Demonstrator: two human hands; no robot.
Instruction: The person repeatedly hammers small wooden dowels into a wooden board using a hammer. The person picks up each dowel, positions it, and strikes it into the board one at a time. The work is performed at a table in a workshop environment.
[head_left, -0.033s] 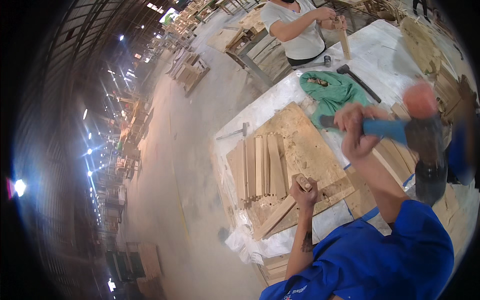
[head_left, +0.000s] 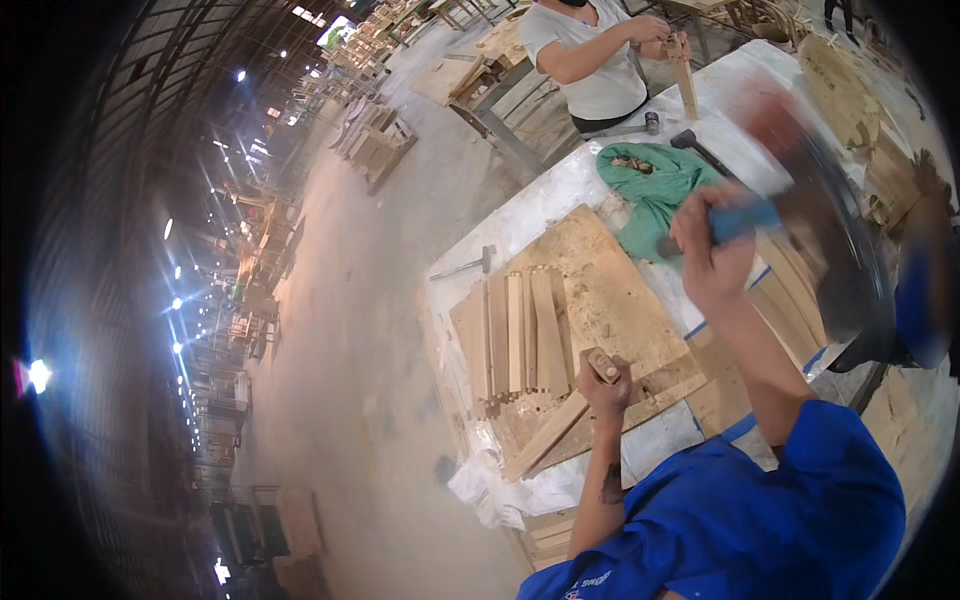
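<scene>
Left hand: we have our left hand (head_left: 605, 392) wrapped around a block (head_left: 602, 363), its end showing above our fist, over the board (head_left: 610, 262); we cannot tell whether it touches.
Right hand: our right hand (head_left: 712, 250) grips the mallet (head_left: 748, 218) by its blue handle, raised, the head blurred.
Slats: we see slats (head_left: 516, 330) side by side on the board, left of the block.
Cloth: green cloth (head_left: 665, 185) lies bunched beyond our board.

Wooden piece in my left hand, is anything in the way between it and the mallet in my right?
Nothing visible is: the wooden piece shows its bare end at the top of the left hand, while the right hand holds the blurred blue-handled mallet. The green cloth lies beyond, outside that gap.
</scene>
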